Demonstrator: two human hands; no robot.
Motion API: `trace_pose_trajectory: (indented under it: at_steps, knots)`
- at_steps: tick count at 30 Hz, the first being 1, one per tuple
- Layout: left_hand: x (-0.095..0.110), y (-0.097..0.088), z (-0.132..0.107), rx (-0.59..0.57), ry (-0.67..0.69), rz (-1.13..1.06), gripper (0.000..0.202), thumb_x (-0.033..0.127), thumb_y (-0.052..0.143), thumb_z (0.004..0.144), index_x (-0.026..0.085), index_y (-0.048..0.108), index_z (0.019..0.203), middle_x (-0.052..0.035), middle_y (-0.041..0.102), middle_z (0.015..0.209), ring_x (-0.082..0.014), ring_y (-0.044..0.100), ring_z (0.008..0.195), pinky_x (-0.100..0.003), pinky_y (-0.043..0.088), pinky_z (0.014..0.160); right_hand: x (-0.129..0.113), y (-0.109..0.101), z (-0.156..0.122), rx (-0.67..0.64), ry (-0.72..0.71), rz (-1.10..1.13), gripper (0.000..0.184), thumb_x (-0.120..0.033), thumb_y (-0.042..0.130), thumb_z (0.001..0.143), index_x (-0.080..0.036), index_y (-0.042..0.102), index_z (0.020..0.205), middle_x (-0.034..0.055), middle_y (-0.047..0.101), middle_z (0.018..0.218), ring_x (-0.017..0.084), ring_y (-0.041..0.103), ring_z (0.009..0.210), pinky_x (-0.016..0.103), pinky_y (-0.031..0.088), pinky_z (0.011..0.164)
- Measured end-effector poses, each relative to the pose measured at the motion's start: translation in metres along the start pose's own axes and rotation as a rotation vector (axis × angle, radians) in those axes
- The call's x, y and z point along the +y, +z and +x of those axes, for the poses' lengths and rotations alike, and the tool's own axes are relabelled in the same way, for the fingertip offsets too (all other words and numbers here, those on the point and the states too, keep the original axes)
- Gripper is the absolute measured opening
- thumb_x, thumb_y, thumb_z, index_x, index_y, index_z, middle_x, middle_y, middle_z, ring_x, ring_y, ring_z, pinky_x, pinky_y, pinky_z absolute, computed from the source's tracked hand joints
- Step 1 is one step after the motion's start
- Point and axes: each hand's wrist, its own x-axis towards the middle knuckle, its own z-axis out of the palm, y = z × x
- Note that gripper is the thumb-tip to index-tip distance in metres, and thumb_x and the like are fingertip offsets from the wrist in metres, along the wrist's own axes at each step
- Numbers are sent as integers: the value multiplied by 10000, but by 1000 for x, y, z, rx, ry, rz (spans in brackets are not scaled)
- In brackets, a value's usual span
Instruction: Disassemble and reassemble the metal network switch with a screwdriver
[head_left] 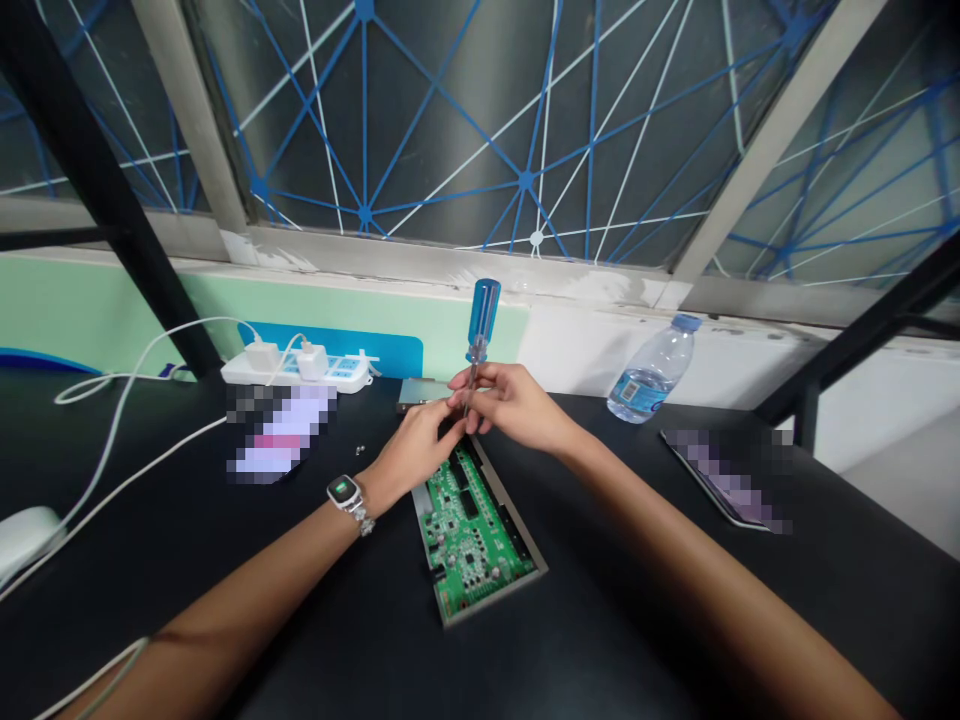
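A screwdriver [484, 312] with a clear blue handle stands nearly upright, handle up. Its metal shaft is pinched in the fingers of my right hand [517, 405]. Close against it, my left hand [420, 445] has its fingertips drawn together near the shaft's lower end; what they hold, if anything, is hidden. Below both hands lies a green circuit board [480, 550] set in a shallow metal frame [499, 602]. The hands cover its far part and the screwdriver's tip. A grey metal piece [420, 392] shows just behind my left hand.
Small metal bits, perhaps screws [360, 450], lie left of my left hand. Beyond them are a phone with a blurred screen [289, 435], a white power strip [296, 370] and white cables. A water bottle [651, 372] and another dark-edged device [724, 480] are on the right.
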Motion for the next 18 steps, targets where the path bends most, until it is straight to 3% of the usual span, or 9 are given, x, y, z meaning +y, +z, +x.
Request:
trace_pose_trajectory:
  at_steps: [5, 12, 18]
  knots:
    - [4, 6, -2, 20, 29, 172, 146, 199, 487, 955, 186, 626, 995, -74, 713, 952, -239, 679, 876, -337, 491, 800, 12, 1, 3, 78, -59, -97, 198, -357, 629, 860, -172, 601, 924, 2, 624, 665, 137, 639, 573, 245, 505, 503]
    - [4, 8, -3, 71, 46, 339, 235, 318, 506, 966, 193, 597, 789, -52, 673, 784, -213, 651, 741, -319, 482, 718, 12, -6, 4, 131, -19, -38, 312, -395, 767, 734, -189, 533, 747, -5, 625, 626, 160, 665, 562, 264, 542, 495]
    - [5, 0, -3, 35, 23, 253, 124, 267, 542, 929, 187, 615, 867, -61, 692, 869, -231, 664, 830, -329, 486, 752, 10, -7, 6, 80, -3, 54, 283, -353, 774, 725, -164, 565, 748, 2, 645, 647, 140, 678, 554, 225, 526, 492]
